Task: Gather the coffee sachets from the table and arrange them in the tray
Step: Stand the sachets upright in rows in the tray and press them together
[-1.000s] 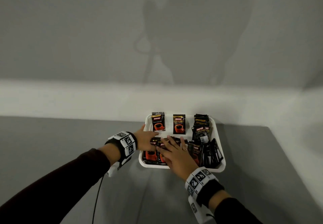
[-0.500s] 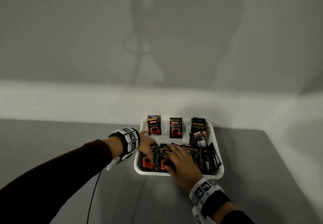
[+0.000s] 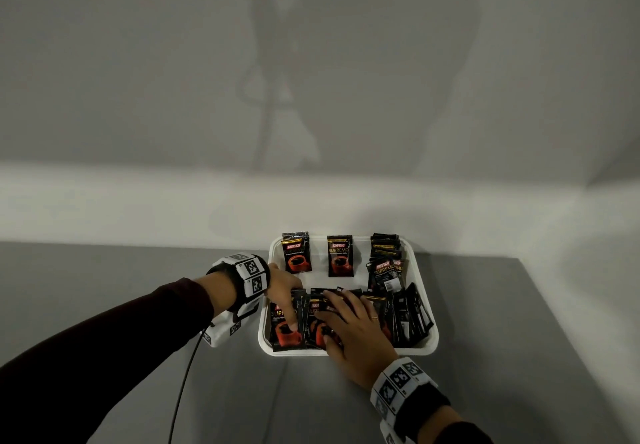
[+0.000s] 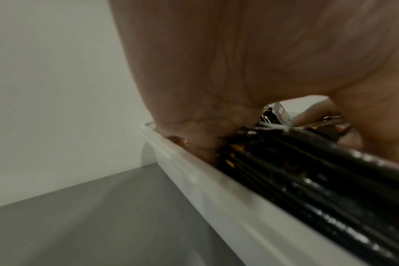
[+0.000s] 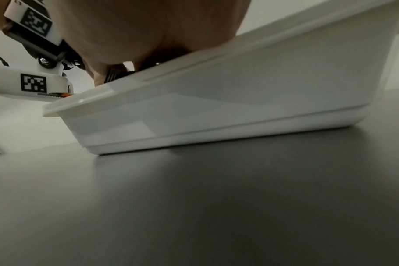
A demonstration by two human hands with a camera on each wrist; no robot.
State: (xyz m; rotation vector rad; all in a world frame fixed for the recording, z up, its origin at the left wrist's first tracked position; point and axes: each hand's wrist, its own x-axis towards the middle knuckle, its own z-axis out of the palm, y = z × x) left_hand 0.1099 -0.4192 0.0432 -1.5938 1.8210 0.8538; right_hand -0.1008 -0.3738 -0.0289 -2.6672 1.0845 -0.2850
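Both hands have slid nearer in the white plastic tray (image 3: 425, 308), left hand (image 3: 284, 287) and right hand (image 3: 353, 329) pressing flat-fingered on black-and-red coffee sachets (image 3: 294, 326), aligning the front row.

Head looks down; wrists low, close; all share tray (image 3: 427, 343).

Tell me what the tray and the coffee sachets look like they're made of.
Tray: likely moulded plastic, white, smooth and semi-glossy, with a thin rolled rim and soft reflections. Coffee sachets: probably laminated foil or plastic film, glossy black print, crimped serrated top edges. The exact film type can't be told.
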